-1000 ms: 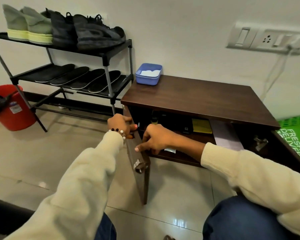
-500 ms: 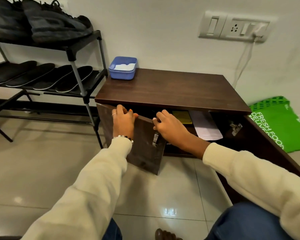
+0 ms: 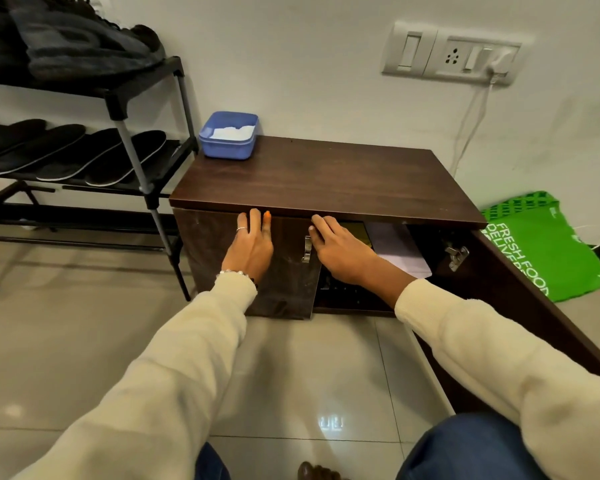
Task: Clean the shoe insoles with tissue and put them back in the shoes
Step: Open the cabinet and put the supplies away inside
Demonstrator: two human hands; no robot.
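My left hand (image 3: 252, 245) lies flat, fingers together, against the left door (image 3: 219, 244) of a low dark wooden cabinet (image 3: 326, 174); that door is shut. My right hand (image 3: 340, 251) rests at that door's free edge beside its metal handle (image 3: 306, 249), holding nothing. Several black insoles (image 3: 84, 155) lie side by side on the middle shelf of a black shoe rack (image 3: 142, 84). Dark shoes (image 3: 77, 46) stand on the rack's top shelf. A blue box with white tissue (image 3: 228, 135) sits on the cabinet's back left corner.
The cabinet's right door (image 3: 520, 296) stands wide open towards me, showing papers (image 3: 399, 251) inside. A green bag (image 3: 548, 244) lies on the floor to the right. A wall socket with a plugged cable (image 3: 465, 57) is above. My knees are at the bottom.
The left cabinet door has swung from wide open to shut under my left hand. My right hand came out of the cabinet to the door's edge. The view shifted right.
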